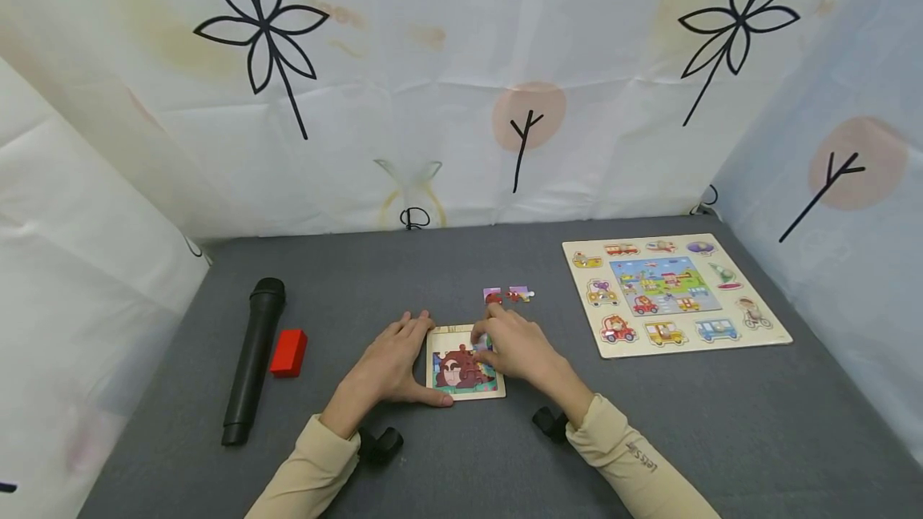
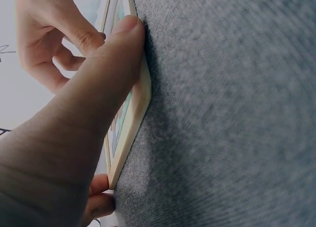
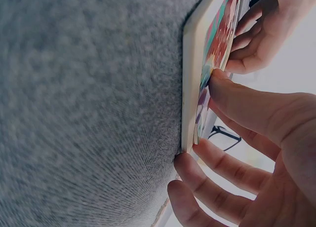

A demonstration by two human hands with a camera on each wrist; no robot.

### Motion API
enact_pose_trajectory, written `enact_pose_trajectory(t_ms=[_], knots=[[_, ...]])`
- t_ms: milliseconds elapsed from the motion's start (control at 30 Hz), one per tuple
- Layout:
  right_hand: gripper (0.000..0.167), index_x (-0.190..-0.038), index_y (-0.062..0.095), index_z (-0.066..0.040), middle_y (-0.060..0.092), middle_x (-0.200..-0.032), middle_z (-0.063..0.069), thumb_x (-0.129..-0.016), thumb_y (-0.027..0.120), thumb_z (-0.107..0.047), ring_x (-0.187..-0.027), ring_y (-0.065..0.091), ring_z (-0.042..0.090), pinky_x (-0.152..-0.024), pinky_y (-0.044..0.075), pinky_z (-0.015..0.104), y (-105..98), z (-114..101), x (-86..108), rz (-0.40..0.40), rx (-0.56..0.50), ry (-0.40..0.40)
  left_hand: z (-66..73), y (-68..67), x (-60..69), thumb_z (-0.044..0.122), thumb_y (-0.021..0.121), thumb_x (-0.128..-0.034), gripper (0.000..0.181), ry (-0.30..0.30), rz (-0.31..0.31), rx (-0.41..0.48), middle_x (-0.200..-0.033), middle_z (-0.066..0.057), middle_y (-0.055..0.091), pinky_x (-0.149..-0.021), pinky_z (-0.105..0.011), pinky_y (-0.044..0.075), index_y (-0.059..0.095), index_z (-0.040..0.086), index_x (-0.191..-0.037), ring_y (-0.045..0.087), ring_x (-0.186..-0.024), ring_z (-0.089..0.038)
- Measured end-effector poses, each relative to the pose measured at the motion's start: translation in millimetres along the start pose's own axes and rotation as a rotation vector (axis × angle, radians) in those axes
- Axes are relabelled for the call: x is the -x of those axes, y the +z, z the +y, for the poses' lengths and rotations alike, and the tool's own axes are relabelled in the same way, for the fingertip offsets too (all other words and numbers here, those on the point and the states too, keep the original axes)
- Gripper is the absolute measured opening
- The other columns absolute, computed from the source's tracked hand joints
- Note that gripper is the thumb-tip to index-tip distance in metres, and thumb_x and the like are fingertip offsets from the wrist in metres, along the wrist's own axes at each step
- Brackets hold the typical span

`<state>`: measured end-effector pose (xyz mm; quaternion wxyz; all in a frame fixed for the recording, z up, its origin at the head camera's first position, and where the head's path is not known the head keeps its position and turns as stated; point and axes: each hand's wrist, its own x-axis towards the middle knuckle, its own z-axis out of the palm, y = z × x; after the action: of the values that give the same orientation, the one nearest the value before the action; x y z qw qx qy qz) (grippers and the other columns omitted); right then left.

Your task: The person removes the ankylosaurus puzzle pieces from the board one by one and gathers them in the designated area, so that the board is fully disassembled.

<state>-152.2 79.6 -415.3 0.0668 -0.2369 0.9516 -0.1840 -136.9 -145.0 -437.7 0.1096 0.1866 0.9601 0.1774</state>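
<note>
A small wooden puzzle board [image 1: 469,396] with a reddish-brown animal picture lies on the grey table. My left hand [image 1: 389,363] holds it, thumb at the near edge and fingers by the left side; the left wrist view shows that thumb [image 2: 126,39] on the wooden rim [image 2: 133,123]. Over the board's upper right part, my right hand [image 1: 515,347] pinches a puzzle piece mostly hidden by the fingers. In the right wrist view its thumb [image 3: 237,96] is low over the picture, other fingertips by the board's edge [image 3: 190,89]. Two loose pieces [image 1: 493,295] [image 1: 519,294] lie beyond the board.
A larger wooden puzzle board with vehicle pictures [image 1: 587,319] lies at the right. At the left are a black microphone [image 1: 252,363] and a red block [image 1: 288,353]. White patterned cloth [image 1: 447,102] hangs behind the table.
</note>
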Motion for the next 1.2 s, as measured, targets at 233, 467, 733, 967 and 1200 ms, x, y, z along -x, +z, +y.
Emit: enact_pose_trajectory(t_ms=[233,467,733,967,1200], knots=[[0.017,-0.1,0.077,-0.016,0.062,-0.105,0.003,-0.086,0.084,-0.022,-0.079,0.058,0.017,-0.061,0.051,0.04,0.7,-0.1,1.1,0.021,0.008,-0.014,0.6,-0.3,-0.1,0.069,0.087,-0.0642,0.119,0.002,-0.001,0.007,-0.163,-0.02,0.037,-0.122,-0.057,0.031,0.041,0.005,-0.153,0.033,-0.152,-0.046],[0.021,-0.103,0.076,-0.016,0.062,-0.106,0.004,-0.085,0.085,-0.02,-0.08,0.06,0.019,-0.063,0.052,0.042,0.6,-1.1,1.5,0.03,0.002,-0.012,-0.2,0.7,-0.4,0.067,0.088,-0.064,0.117,0.006,0.002,0.007,-0.163,-0.022,0.036,-0.122,-0.058,0.031,0.041,0.006,-0.152,0.033,-0.151,-0.047],[0.044,-0.125,0.072,-0.011,0.064,-0.11,0.008,-0.084,0.085,-0.018,-0.087,0.065,0.022,-0.065,0.055,0.043,-0.1,-2.5,1.7,0.038,0.012,-0.013,-0.3,0.8,-0.9,0.066,0.088,-0.0647,0.118,0.015,0.002,0.009,-0.162,-0.022,0.037,-0.122,-0.058,0.03,0.04,0.004,-0.152,0.032,-0.151,-0.048],[0.041,-0.124,0.074,-0.01,0.063,-0.11,0.008,-0.084,0.085,-0.015,-0.086,0.061,0.02,-0.066,0.054,0.044,1.0,-2.2,-0.3,0.028,-0.006,0.015,0.2,0.6,-0.7,0.066,0.089,-0.0646,0.118,0.01,0.001,0.012,-0.162,-0.021,0.037,-0.122,-0.058,0.03,0.04,0.004,-0.152,0.033,-0.151,-0.048],[0.041,-0.124,0.074,-0.013,0.063,-0.113,0.008,-0.085,0.085,-0.018,-0.093,0.064,0.023,-0.068,0.055,0.046,-0.3,-1.7,1.9,0.033,0.005,0.005,-0.4,1.2,-1.2,0.066,0.089,-0.0643,0.12,0.012,0.006,0.007,-0.161,-0.021,0.038,-0.121,-0.059,0.031,0.039,0.003,-0.153,0.033,-0.151,-0.048]])
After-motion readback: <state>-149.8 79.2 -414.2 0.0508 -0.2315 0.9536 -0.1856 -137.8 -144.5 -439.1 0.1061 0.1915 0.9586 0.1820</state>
